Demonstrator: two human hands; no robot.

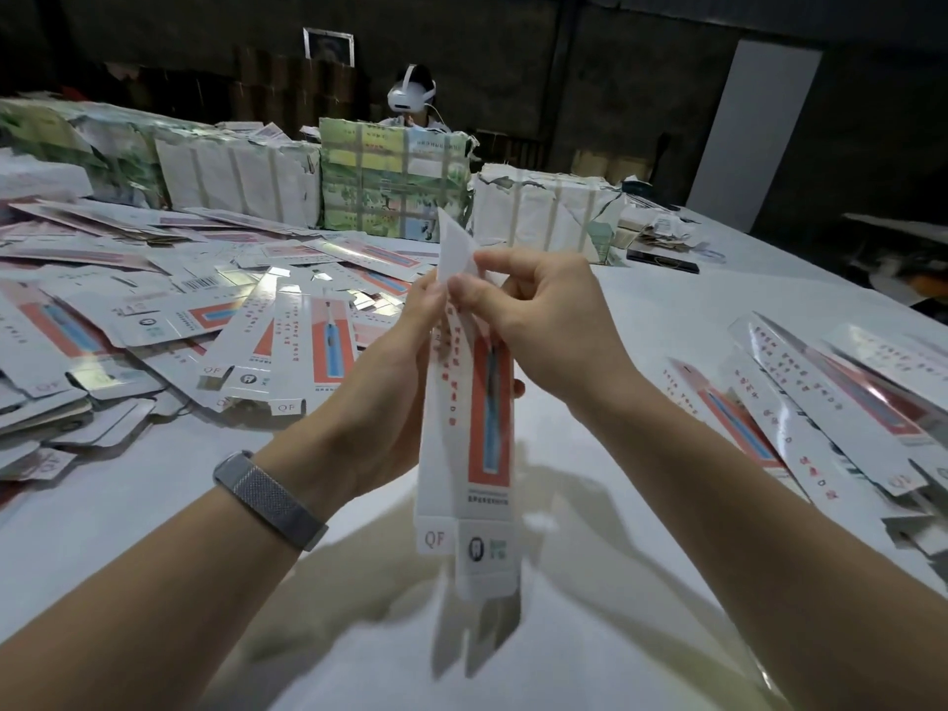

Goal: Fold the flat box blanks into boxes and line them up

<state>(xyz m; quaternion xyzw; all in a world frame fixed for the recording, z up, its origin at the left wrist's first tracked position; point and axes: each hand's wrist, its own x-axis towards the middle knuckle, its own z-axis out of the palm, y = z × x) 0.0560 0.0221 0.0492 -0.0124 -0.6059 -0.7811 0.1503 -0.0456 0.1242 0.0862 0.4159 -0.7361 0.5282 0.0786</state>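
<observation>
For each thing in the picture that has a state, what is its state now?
Box in hands: half formed, held upright above the table, both end flaps open.
Left hand: grips the box's upper part.
Right hand: pinches the top flap.
Flat blanks: unfolded, in a loose heap at left.
Boxes at right: lying side by side.
Wrapped bundles: torn open.

A long white-and-red box blank [464, 454] hangs upright, half opened, above the table.

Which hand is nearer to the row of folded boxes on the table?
Right. The right hand is on the side of the folded boxes; the left hand is farther, across the held box.
</observation>
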